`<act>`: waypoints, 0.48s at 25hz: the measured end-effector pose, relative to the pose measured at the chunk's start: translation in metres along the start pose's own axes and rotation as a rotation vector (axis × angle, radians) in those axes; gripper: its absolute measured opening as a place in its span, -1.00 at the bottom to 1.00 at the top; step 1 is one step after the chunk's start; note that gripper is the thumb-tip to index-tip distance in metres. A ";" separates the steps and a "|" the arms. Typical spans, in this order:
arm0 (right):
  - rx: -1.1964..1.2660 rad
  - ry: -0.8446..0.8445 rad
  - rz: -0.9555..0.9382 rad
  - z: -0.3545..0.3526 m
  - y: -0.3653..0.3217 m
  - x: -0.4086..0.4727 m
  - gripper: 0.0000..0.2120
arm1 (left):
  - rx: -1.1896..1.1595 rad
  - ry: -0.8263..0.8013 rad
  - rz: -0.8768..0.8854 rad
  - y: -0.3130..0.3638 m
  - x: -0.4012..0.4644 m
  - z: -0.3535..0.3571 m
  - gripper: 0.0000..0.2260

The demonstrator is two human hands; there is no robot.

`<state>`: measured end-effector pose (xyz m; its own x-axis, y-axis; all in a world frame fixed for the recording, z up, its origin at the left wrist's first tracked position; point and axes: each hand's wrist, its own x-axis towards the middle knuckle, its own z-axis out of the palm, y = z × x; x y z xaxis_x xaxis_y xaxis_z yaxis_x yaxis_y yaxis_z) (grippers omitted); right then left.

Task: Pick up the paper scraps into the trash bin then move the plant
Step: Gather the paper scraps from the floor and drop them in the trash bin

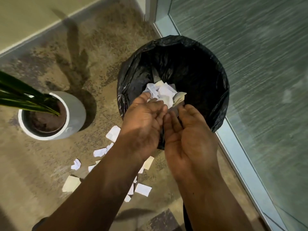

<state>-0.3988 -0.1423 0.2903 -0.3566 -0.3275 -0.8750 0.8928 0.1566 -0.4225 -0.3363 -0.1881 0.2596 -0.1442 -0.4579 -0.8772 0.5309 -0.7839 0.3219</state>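
Both palms up over the trash bin (173,52): left hand (143,124) and right hand (188,140) cupped, loosely open; crumpled scraps (164,94) seemingly at the fingertips.

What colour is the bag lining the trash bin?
Black and glossy: the bag shows plainly in the head view.
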 end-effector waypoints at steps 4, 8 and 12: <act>0.010 0.008 0.016 0.000 -0.002 0.001 -0.70 | 0.005 0.000 0.031 0.001 0.002 -0.003 -0.56; -0.041 -0.025 0.024 -0.002 0.002 0.001 -0.70 | 0.025 -0.017 0.025 0.004 0.003 -0.015 -0.63; -0.057 -0.109 0.043 -0.007 0.018 -0.001 -0.72 | 0.020 -0.077 0.039 0.008 -0.001 -0.040 -0.68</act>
<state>-0.3842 -0.1324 0.2819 -0.2834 -0.4186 -0.8628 0.8885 0.2241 -0.4005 -0.2984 -0.1766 0.2488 -0.1879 -0.5187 -0.8341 0.5207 -0.7726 0.3632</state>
